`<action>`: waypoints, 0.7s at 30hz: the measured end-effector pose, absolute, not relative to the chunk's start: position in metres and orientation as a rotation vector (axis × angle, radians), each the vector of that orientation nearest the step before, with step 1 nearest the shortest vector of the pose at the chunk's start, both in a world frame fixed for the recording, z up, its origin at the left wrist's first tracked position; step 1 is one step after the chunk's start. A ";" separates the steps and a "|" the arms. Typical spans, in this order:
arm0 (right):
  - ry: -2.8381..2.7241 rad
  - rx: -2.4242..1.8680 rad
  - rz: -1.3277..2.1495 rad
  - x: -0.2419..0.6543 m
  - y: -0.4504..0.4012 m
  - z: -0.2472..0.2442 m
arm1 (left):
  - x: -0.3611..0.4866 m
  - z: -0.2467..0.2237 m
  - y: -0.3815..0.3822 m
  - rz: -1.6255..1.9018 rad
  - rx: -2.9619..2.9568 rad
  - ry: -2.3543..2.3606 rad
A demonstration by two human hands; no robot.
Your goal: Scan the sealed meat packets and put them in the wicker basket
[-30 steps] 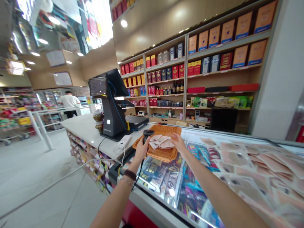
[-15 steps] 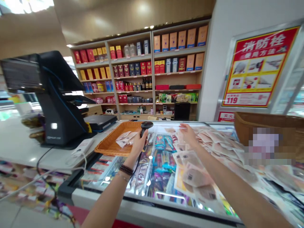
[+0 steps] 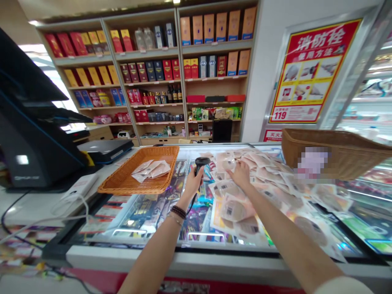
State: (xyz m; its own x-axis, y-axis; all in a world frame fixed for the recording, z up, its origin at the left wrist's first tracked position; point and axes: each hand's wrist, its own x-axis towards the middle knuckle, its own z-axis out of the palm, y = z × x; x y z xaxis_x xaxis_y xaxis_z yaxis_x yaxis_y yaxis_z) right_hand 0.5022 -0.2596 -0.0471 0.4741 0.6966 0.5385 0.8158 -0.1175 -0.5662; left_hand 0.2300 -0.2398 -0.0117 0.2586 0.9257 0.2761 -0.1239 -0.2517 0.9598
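Observation:
My left hand [image 3: 192, 184] is shut on a black handheld barcode scanner [image 3: 199, 166], which points up and away from me above the glass freezer lid [image 3: 147, 216]. My right hand [image 3: 240, 174] reaches out over a spread of pale pink sealed flat packets [image 3: 235, 208] and rests at or just above them, holding nothing I can see. To the left of both hands lies a woven rectangular tray [image 3: 119, 176], with a few similar packets [image 3: 150, 170] inside it.
A black checkout terminal [image 3: 30, 130] and a dark flat device [image 3: 105, 149] stand on the white counter [image 3: 30, 208] at left. Cables trail along it. A second wicker basket [image 3: 346, 151], partly pixelated, sits at right. Boxed goods fill wooden shelves [image 3: 143, 77] behind the freezer.
The view has swung right, moving the tray left in frame. My left hand and the scanner have shifted from above the tray to over the freezer. My right hand has moved from the tray onto the packets.

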 end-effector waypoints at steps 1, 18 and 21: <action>-1.248 -1.851 -0.184 0.500 -0.257 -0.050 | 0.230 -0.016 -0.240 1.216 1.450 0.810; -1.087 -1.537 0.178 0.489 -0.258 -0.039 | 0.232 -0.019 -0.263 1.122 1.580 0.743; -1.101 -1.538 0.184 0.487 -0.260 -0.036 | 0.229 -0.014 -0.264 1.119 1.574 0.736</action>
